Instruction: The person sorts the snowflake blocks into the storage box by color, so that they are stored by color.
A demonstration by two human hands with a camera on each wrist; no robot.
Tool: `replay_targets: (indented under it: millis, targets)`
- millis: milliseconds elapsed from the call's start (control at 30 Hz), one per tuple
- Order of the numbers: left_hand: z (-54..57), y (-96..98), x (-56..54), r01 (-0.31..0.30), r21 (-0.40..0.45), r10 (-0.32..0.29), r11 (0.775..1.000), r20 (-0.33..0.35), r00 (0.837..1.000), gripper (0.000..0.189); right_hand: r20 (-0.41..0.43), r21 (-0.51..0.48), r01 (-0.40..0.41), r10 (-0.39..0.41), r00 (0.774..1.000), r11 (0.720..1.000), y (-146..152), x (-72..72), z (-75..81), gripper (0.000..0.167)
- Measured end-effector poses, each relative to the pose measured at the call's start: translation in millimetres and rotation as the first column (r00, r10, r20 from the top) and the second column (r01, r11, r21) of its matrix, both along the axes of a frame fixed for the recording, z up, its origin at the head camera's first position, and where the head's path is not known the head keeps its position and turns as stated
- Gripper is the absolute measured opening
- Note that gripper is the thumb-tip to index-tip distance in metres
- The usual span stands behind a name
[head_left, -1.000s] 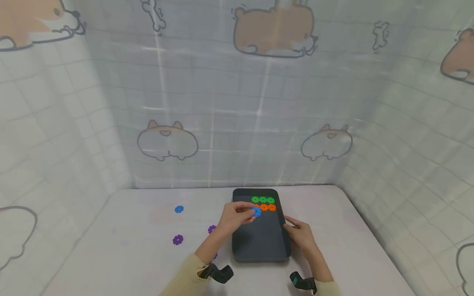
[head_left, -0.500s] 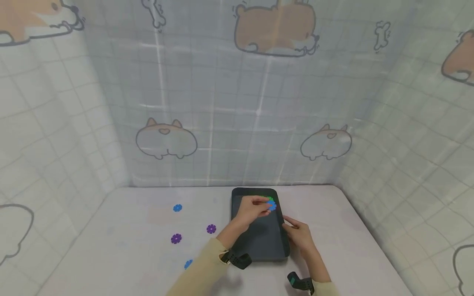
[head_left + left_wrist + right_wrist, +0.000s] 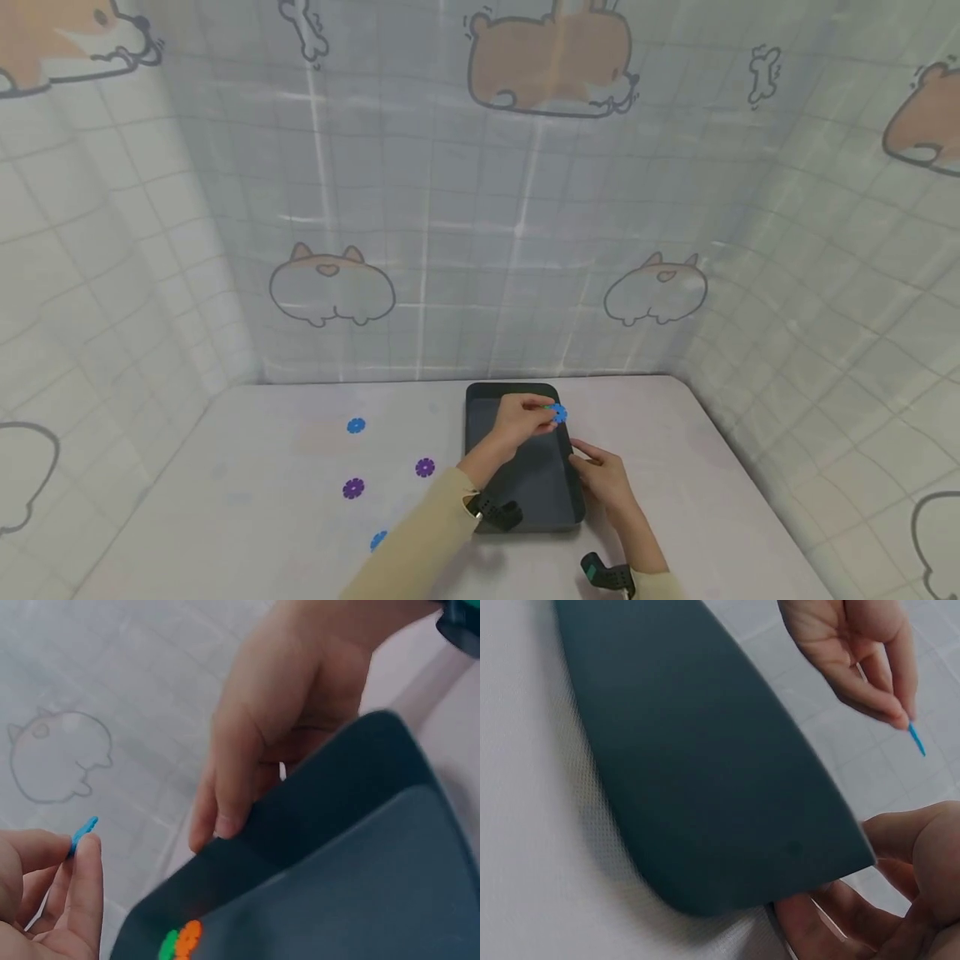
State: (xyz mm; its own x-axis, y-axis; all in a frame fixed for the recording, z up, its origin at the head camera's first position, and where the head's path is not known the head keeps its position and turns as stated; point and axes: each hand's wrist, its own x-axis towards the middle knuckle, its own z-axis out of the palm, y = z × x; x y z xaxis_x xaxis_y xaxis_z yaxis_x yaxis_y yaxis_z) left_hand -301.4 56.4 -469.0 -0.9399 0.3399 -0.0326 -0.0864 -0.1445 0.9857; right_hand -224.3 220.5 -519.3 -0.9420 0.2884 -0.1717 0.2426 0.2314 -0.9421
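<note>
My left hand [image 3: 519, 421] pinches a blue flower-shaped plastic disc [image 3: 559, 413] between thumb and fingertips, over the far right part of a dark grey tray [image 3: 528, 496]. The left wrist view shows this disc edge-on, raised above the tray. My right hand [image 3: 606, 479] grips the tray's right rim, thumb and fingers on either side of the wall. Inside the tray, orange discs [image 3: 191, 936] lie beside green discs [image 3: 168, 945]; in the head view my left hand hides most of them.
Left of the tray, on the white table [image 3: 255, 500], lie two purple discs [image 3: 353, 488] and a blue disc [image 3: 356, 426]. Another blue disc [image 3: 378, 540] is partly covered by the left sleeve [image 3: 420, 533]. A patterned curtain [image 3: 480, 317] surrounds the table at back and sides.
My left hand has moved right across the tray with the blue disc, toward its right rim, and now covers the green and orange rows. The right hand stays on the rim.
</note>
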Motion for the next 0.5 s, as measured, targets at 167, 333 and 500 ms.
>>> replay_targets:
  millis: [167,333,500]
  targets:
    - [-7.7,6.5,-5.0,-0.01,-0.002,0.01,1.0,0.037,0.999,0.023,0.0,-0.007,0.002,-0.002,1.0,1.0,1,0.2,-1.2,0.04]
    - [-16.1,11.8,-8.1,-0.016,-0.022,0.017,1.0,0.061,0.998,0.024,-0.011,-0.016,-0.014,0.014,1.0,1.0,2,0.5,-1.9,0.041]
    - [-24.5,15.6,-10.4,-0.035,-0.044,0.038,0.998,0.06,0.997,0.025,-0.028,-0.037,-0.023,0.022,0.999,0.999,2,0.5,-3.6,0.04]
